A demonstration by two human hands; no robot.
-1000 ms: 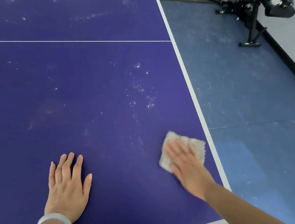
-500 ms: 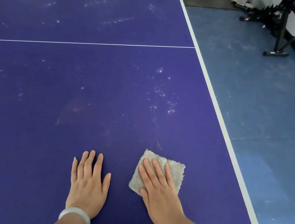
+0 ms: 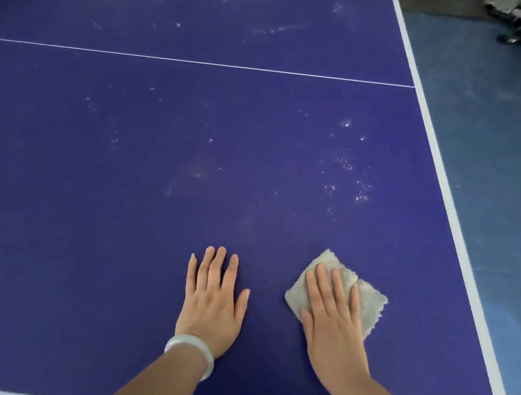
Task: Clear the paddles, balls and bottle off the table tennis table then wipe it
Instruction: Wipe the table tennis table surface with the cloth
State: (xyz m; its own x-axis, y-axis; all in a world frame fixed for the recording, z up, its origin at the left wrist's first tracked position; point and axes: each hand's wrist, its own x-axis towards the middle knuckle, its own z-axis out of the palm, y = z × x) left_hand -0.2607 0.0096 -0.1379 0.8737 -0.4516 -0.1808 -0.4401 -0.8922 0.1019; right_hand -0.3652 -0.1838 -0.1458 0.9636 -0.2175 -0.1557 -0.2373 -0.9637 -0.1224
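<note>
Presses the right hand (image 3: 333, 323) flat, fingers straight and slightly spread, onto a grey cloth (image 3: 369, 302) lying on the blue bench (image 3: 119, 181) near its right edge. Rests the left hand (image 3: 215, 304) palm down, fingers straight, on bare bench just beside the cloth, not touching it. Wears a pale bracelet (image 3: 193, 353) on the left wrist. Shows white specks (image 3: 344, 167) farther up, short of the thin white line (image 3: 203, 61).

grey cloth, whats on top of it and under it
The right hand lies flat on the grey fluffy cloth, fingers straight. Under it is the blue table tennis table; that patch is covered, so any marks there are hidden.
</note>
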